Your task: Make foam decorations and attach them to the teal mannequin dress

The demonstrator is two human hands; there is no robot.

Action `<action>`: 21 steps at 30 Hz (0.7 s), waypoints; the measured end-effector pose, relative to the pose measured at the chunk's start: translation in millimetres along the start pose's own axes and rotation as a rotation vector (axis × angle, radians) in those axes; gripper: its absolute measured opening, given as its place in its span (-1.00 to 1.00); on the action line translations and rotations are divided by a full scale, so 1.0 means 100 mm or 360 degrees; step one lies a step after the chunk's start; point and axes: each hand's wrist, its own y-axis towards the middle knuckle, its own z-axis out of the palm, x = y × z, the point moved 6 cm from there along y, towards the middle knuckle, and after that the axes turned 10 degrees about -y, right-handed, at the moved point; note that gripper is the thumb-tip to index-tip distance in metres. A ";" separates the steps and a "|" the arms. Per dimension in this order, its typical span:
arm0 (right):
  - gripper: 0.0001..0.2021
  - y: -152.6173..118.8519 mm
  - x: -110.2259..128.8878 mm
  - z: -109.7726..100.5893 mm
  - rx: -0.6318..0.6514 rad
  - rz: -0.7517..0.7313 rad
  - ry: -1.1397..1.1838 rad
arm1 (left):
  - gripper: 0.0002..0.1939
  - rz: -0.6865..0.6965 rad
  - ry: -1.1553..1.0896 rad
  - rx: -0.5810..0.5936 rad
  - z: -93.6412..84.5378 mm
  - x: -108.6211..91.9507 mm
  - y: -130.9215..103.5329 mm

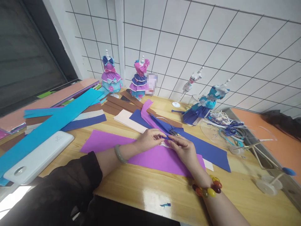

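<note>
Past my sleeve, my left hand and right hand pinch blue paper running between them, over the purple sheet

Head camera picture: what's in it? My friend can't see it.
A person's left hand and right hand pinch a small blue piece over a purple sheet on a wooden table. Behind them, four miniature dress forms stand before a white tiled wall, three wearing colourful dresses.
</note>
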 end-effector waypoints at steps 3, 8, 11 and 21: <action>-0.83 0.00 0.03 -0.01 -0.0038 -0.0137 -0.0019 | -0.84 0.0027 0.0027 -0.0028 -0.01 -0.01 -0.01; -0.82 0.00 0.03 -0.01 -0.0043 -0.0187 -0.0038 | -0.83 0.0125 0.0111 -0.0033 -0.02 -0.04 -0.02; -0.83 -0.01 0.03 -0.01 -0.0042 -0.0188 -0.0033 | -0.84 0.0169 0.0141 -0.0051 -0.03 -0.05 -0.03; -0.83 -0.01 -0.05 0.01 0.0024 0.0072 -0.0007 | -0.86 0.0203 0.0333 -0.0054 -0.05 -0.08 -0.03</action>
